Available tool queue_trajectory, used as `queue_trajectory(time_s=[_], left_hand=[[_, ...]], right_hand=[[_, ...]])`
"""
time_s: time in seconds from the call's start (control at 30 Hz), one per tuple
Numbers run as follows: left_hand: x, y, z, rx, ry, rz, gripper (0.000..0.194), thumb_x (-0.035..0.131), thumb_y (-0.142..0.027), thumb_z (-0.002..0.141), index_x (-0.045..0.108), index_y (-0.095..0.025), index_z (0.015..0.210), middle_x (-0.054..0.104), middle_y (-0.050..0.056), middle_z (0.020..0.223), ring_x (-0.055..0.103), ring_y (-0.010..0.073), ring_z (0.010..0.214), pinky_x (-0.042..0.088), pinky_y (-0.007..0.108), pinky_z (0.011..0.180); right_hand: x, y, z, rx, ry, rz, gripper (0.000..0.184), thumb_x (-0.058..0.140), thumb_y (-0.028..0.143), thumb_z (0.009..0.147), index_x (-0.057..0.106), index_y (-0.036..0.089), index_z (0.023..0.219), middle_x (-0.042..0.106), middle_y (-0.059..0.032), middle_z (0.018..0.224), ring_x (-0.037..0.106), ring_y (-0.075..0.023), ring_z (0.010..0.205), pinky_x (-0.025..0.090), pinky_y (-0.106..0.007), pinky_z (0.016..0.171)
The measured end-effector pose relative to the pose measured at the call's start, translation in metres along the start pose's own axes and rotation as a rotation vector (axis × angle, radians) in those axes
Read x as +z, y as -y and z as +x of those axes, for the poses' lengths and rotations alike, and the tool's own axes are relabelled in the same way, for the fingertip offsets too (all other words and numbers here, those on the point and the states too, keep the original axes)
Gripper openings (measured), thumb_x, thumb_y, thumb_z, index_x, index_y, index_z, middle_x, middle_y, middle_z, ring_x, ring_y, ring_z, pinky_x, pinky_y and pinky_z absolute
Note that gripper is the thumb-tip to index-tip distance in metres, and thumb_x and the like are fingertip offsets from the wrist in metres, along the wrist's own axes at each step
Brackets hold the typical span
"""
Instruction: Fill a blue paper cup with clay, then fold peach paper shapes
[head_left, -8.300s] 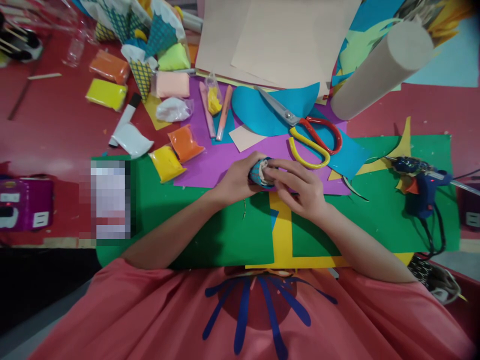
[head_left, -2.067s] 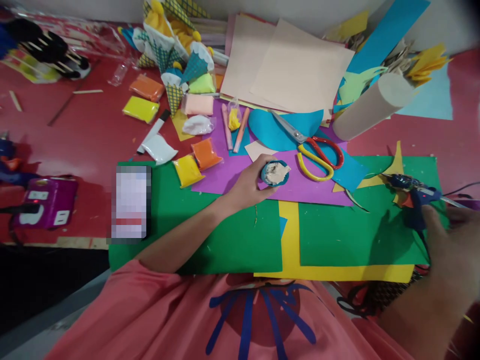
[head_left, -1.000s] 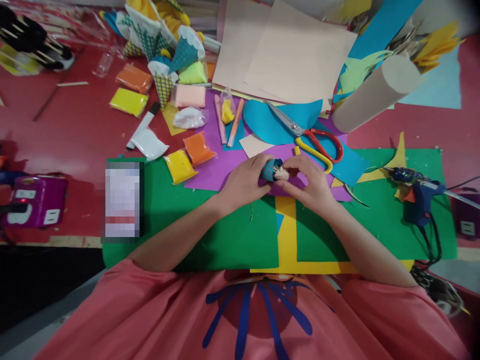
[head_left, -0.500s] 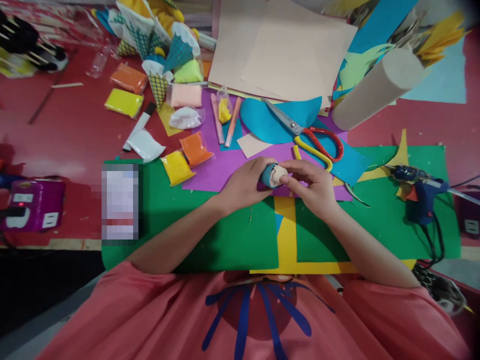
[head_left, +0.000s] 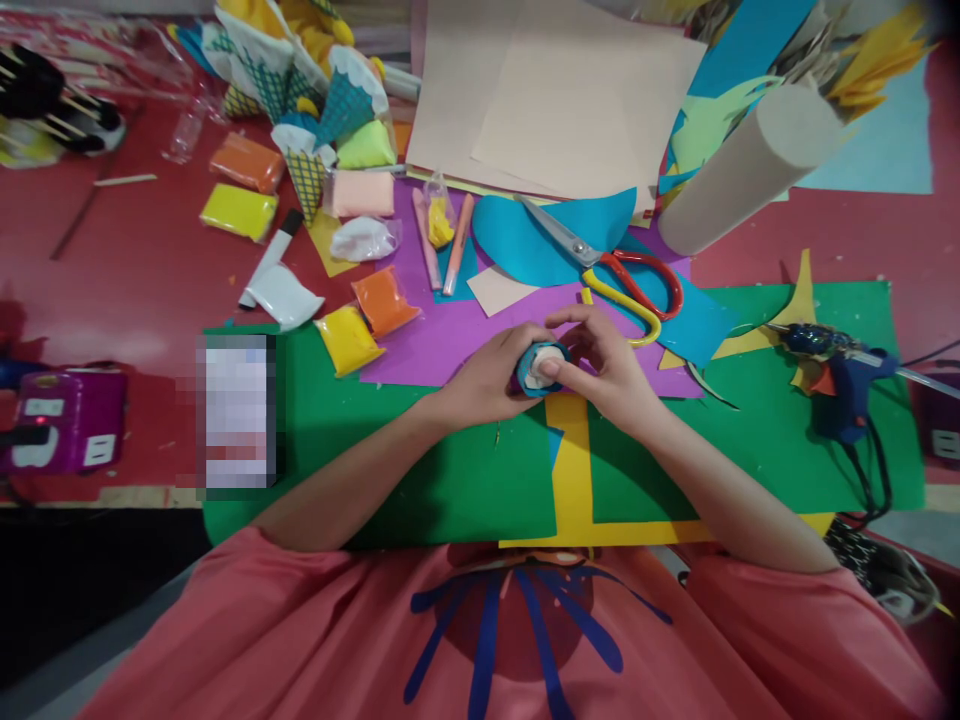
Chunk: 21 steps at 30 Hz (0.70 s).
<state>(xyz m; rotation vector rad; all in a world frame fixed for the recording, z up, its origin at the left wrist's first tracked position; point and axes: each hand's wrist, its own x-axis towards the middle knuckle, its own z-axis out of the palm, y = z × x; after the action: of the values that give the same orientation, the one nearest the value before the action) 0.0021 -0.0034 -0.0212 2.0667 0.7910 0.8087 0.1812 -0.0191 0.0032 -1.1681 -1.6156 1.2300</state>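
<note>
My left hand (head_left: 486, 378) is wrapped round a small blue cone (head_left: 564, 352) with a grid pattern, its wide opening tilted up towards me. Crumpled pale stuffing (head_left: 534, 372), paper by its look, fills the opening. The thumb of my right hand (head_left: 606, 362) presses on this stuffing, while its index finger curls over the far rim. The cone's lower part is hidden in my left palm. Just beyond my right hand lie large scissors (head_left: 581, 250) with one red and one yellow handle loop, resting on blue and purple sheets.
A glue gun (head_left: 851, 395) with its cord lies at right on the green sheet (head_left: 450, 480). A phone (head_left: 238, 410) is at left. Bagged clay (head_left: 349, 340), finished cones (head_left: 304, 175), a pale tube (head_left: 742, 175) and stacked beige sheets (head_left: 570, 100) lie farther back.
My right hand was at the glue gun, then came back to the cone at the middle. Since then the cone has turned its opening towards me, and my right thumb has moved onto the stuffing.
</note>
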Motion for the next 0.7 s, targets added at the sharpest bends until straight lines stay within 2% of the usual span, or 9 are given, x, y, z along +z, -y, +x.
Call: queue_trajectory(time_s=[0.13,0.2,0.3,0.4,0.47,0.53,0.63,0.7], left_hand=[[-0.0014,0.0016,0.0007,0.030,0.021,-0.006,0.029,0.062,-0.025,0.081,0.046,-0.022,0.106,0.062,0.005,0.102,0.062,0.0186,0.095,0.050,0.030,0.079],[-0.0008,0.0033,0.0003,0.031,0.034,0.015,0.031,0.062,-0.025,0.080,0.046,-0.022,0.107,0.061,0.005,0.103,0.061,0.0189,0.095,0.050,0.031,0.080],[0.0006,0.0042,-0.0003,0.072,0.022,0.051,0.030,0.060,-0.025,0.081,0.046,-0.023,0.108,0.060,0.005,0.102,0.060,0.0193,0.096,0.051,0.034,0.081],[0.0015,0.0019,-0.0006,0.104,-0.089,0.143,0.028,0.060,-0.027,0.083,0.049,-0.024,0.108,0.055,0.008,0.118,0.054,0.0231,0.113,0.048,0.042,0.094],[0.0020,0.0001,-0.0007,0.107,-0.143,0.214,0.028,0.061,-0.029,0.083,0.051,-0.025,0.109,0.041,0.009,0.139,0.041,0.0280,0.132,0.041,0.049,0.105],[0.0030,-0.0003,-0.0008,0.118,-0.139,0.248,0.029,0.060,-0.031,0.084,0.050,-0.027,0.111,0.024,0.006,0.152,0.027,0.0302,0.142,0.033,0.054,0.112],[0.0054,0.0026,-0.0006,0.141,-0.127,0.232,0.036,0.057,-0.035,0.086,0.045,-0.031,0.120,0.013,0.001,0.158,0.020,0.0283,0.146,0.034,0.052,0.113],[0.0060,0.0054,-0.0002,0.122,-0.140,0.216,0.051,0.059,-0.037,0.084,0.038,-0.033,0.131,0.014,0.003,0.158,0.020,0.0282,0.147,0.037,0.050,0.112]], right_hand=[[0.0014,-0.0015,-0.0001,0.111,0.058,0.019,0.043,0.068,0.046,0.079,0.050,0.020,0.107,0.058,-0.0027,0.091,0.057,-0.0134,0.073,0.049,-0.028,0.064],[0.0023,-0.0018,-0.0002,0.195,0.110,0.089,0.046,0.067,0.046,0.080,0.047,0.019,0.111,0.057,0.0005,0.080,0.056,-0.0123,0.067,0.047,-0.026,0.058],[0.0038,0.0003,0.0003,0.272,0.189,0.181,0.047,0.063,0.044,0.083,0.045,0.017,0.117,0.059,0.0013,0.076,0.058,-0.0127,0.065,0.045,-0.025,0.056],[0.0058,0.0032,0.0002,0.259,0.203,0.176,0.040,0.059,0.045,0.086,0.052,0.016,0.112,0.060,-0.0002,0.078,0.060,-0.0143,0.071,0.047,-0.026,0.060],[0.0075,0.0036,-0.0013,0.231,0.199,0.157,0.036,0.055,0.046,0.089,0.056,0.016,0.109,0.062,-0.0020,0.083,0.061,-0.0156,0.078,0.048,-0.027,0.065],[0.0090,0.0024,-0.0035,0.209,0.192,0.128,0.038,0.051,0.047,0.091,0.058,0.015,0.110,0.064,-0.0037,0.089,0.061,-0.0169,0.086,0.049,-0.028,0.072],[0.0094,0.0002,-0.0057,0.190,0.199,0.089,0.040,0.048,0.049,0.092,0.061,0.014,0.107,0.066,-0.0050,0.091,0.062,-0.0183,0.087,0.050,-0.031,0.077],[0.0081,0.0000,-0.0051,0.146,0.207,0.113,0.037,0.049,0.047,0.091,0.062,0.015,0.106,0.067,-0.0059,0.096,0.062,-0.0192,0.092,0.050,-0.033,0.082]])
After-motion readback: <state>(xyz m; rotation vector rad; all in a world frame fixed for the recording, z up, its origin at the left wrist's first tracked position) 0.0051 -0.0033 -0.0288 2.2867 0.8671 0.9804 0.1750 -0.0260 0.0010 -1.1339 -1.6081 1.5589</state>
